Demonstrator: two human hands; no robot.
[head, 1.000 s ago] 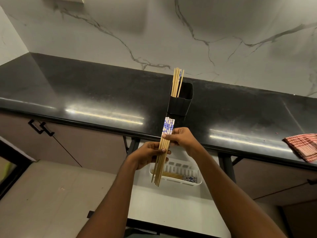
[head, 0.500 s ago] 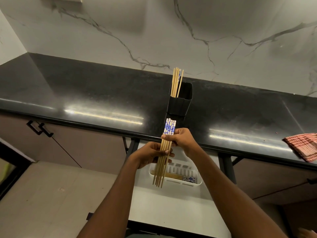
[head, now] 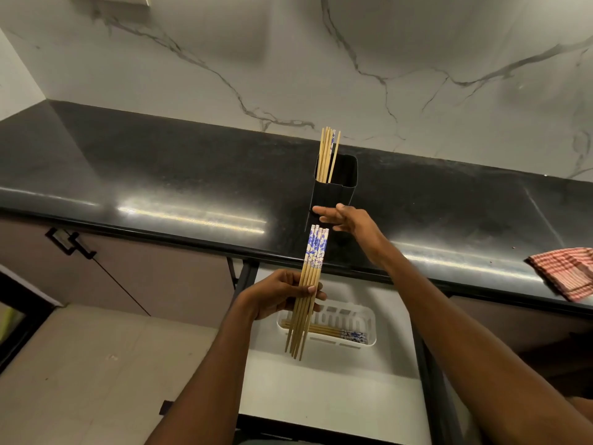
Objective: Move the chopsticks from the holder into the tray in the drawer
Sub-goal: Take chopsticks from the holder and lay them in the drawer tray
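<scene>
- Plainly, two hands are in view, and only one of them carries anything.
- The left hand [head: 282,297] grips a bundle of chopsticks [head: 316,252] near its middle, with the thumb across the front and the fingers curled behind. About six sticks can be counted, but they overlap, so the number is not certain.
- That bundle is held nearly upright above the open drawer [head: 337,396]. Its blue-and-white patterned ends point up, and its bare tips hang down in front of the tray [head: 369,316].
- The right hand [head: 346,220] is spread, with straight fingers reaching to the left, and it holds nothing. It lies in front of the lower part of the holder [head: 333,194], and whether it touches the holder cannot be told.
- One black holder stands on the bench [head: 160,175] near the front edge. Roughly six standing chopsticks [head: 327,149] lean in its left corner and rise well above the rim.
- One white tray sits toward the back of the drawer. A few flat chopsticks [head: 333,330] lie along its near side with their patterned ends to the right. There are perhaps four, too close together to count surely.
- One red checked cloth [head: 568,271] lies on the bench at the far right, well apart from the holder.
- Two black handles [head: 70,242] sit side by side on the cabinet doors below the bench at the left.
</scene>
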